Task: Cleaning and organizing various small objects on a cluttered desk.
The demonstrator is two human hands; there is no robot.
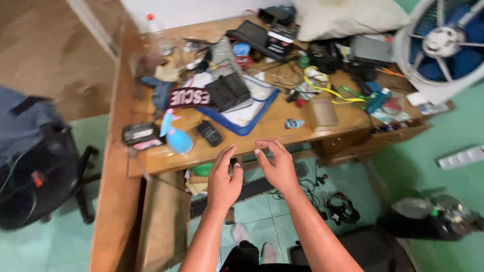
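We look down on a cluttered wooden desk (282, 128) that fills the upper centre of the frame. Both of our hands hover in front of its near edge, just below centre, close together but not touching. Our left hand (224, 179) is held with fingers spread and slightly curled, holding nothing; our right hand (276, 166) is likewise loose, fingers bent inward and empty. The nearest things on the desk lie just above our hands: a black remote control (209, 133) lies at an angle near the edge, and to its left lies a blue and pink spray bottle (175, 135). Further left, a black box (141, 136) sits at the desk's corner. Above the remote, a blue tray (252, 121) holds papers and a black case (228, 91). Right of centre lies a small brown box (321, 112), with yellow cables (327, 88) above it. A clear plastic bottle (159, 35) stands in the upper left of the desk. A white fan (443, 45) occupies the upper right corner, and a black office chair (35, 166) stands at the left edge. Below the desk, cables (338, 206) lie on the green tiled floor (433, 131).
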